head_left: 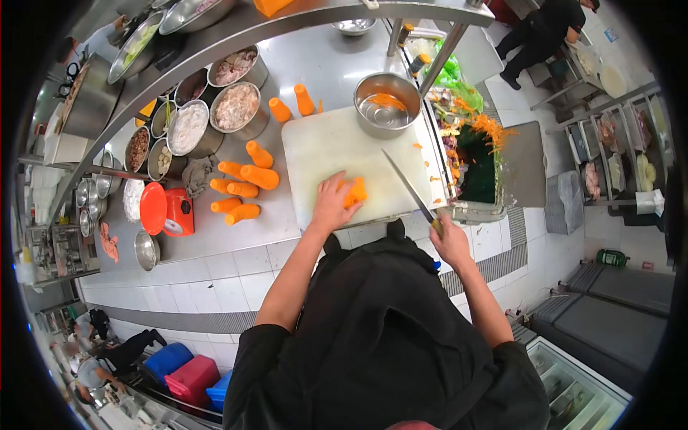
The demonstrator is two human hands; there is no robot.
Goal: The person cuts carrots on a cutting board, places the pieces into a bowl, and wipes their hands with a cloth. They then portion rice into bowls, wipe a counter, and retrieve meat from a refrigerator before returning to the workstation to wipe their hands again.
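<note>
An orange vegetable piece (pixel 356 192) is held down on the white cutting board (pixel 312 150) by the left hand (pixel 335 203) and is partly covered by it. A knife (pixel 408 184) is gripped by its handle in the right hand (pixel 450 239), at the board's near right corner. The hands are set apart, both stretched forward. A metal bowl (pixel 389 131) is set on the board's far right corner. More orange vegetables (pixel 259 177) are laid on the bench (pixel 308 64), left of the board.

Black short-sleeved top (pixel 380 322), loose and matte, creased about a raised central fold; left sleeve (pixel 259 358) and right sleeve (pixel 522 376) plain, wide-cut; forearms (pixel 292 274) bare; left hand (pixel 334 203) and right hand (pixel 451 242) ungloved.
</note>
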